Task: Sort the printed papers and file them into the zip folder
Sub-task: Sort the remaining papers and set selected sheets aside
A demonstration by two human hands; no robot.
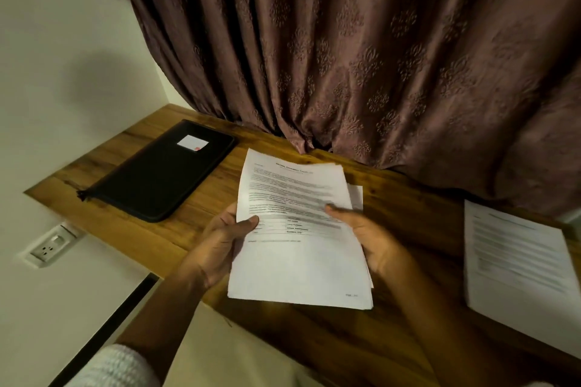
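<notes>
**Two hands holding a stack of papers above a wooden desk**

The left hand (220, 242) grips the left edge of a stack of printed papers (298, 261), thumb pressed on the top page and fingers curled beneath. The right hand (367, 236) holds the right edge the same way. The stack is held just above the desk (408, 207). A black zip folder (160, 170) lies closed on the desk to the left. A second pile of printed pages (518, 264) lies well apart on the right. A brown patterned curtain (345, 41) hangs behind.

Printed text (292, 195) blurred, unreadable
</notes>
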